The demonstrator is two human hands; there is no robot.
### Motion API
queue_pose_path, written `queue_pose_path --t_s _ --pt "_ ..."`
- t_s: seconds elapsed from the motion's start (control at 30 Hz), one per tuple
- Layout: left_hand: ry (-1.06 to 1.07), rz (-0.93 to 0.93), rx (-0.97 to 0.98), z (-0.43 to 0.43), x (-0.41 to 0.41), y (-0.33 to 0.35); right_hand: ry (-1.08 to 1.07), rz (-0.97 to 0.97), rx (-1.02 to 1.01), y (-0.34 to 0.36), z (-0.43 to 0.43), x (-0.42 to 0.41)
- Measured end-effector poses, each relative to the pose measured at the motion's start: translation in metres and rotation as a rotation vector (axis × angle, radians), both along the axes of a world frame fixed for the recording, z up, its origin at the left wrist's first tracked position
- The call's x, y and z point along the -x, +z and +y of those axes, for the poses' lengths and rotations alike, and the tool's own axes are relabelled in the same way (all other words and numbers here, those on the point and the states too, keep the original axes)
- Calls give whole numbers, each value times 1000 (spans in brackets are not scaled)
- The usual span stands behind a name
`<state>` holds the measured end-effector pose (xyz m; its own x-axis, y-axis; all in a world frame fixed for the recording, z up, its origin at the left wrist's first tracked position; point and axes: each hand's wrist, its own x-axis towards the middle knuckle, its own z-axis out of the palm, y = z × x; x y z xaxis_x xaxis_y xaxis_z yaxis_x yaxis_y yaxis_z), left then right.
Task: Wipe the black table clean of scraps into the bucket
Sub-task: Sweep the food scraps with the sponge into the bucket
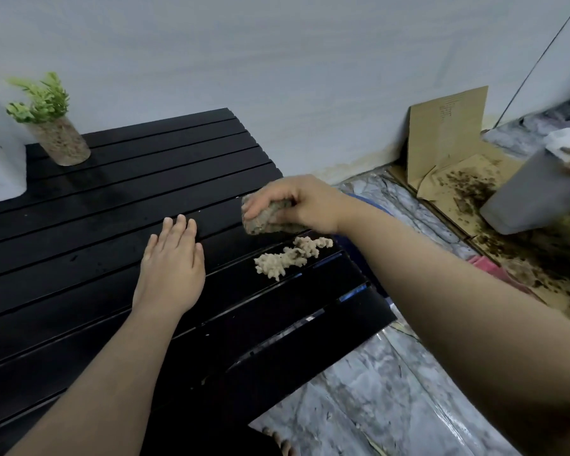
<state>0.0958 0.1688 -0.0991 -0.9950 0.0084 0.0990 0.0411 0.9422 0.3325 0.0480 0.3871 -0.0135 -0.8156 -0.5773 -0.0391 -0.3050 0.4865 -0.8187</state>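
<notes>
Right hand [297, 202] clenched on a crumpled grey-brown cloth [267, 218], left hand [170, 268] flat and released on the slatted black table [79, 251].

Pale beige curly scraps [290, 255] lie just below the cloth; writing on the brown cardboard sheet [448, 133] beyond the right hand is unreadable; grey plastic bucket [533, 189] far right.

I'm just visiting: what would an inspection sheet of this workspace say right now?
Surface: black slatted table, mostly wiped, a few specks.
Job's things: pale scraps piled near the right edge; cloth just behind them; a blue rim, perhaps the bucket, barely shows past the edge.
Clutter: potted plant at the far left; white object beside it.
Hands: left hand flat on the table, open; right hand gripping the cloth.
Cables: a thin dark line on the wall, unclear.
Surroundings: cardboard, spilled dirt, grey bin on the floor.
</notes>
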Motion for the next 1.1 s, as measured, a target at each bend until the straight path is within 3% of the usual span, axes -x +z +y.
queue_pose_path --t_s 0.1,0.17,0.3,0.47,0.87,1.0,1.1 --pt "-3 -7 4 -1 2 -2 -165 225 53 -8 -4 -40" --pt "-8 -8 16 -3 3 -5 -212 404 -82 -33 -26 -73" --pt "-18 -2 17 -6 4 -8 -196 481 -412 -74 -65 -114" --pt "-162 45 67 -3 -2 -9 -285 455 -432 -77 -51 -92" --pt "-123 -13 21 0 0 -3 -423 427 -372 -78 23 -48" --pt "-123 -17 17 2 -1 0 -452 312 -257 -70 46 -26" --pt "-118 -16 13 2 -2 1 -551 228 -62 -57 59 -21"
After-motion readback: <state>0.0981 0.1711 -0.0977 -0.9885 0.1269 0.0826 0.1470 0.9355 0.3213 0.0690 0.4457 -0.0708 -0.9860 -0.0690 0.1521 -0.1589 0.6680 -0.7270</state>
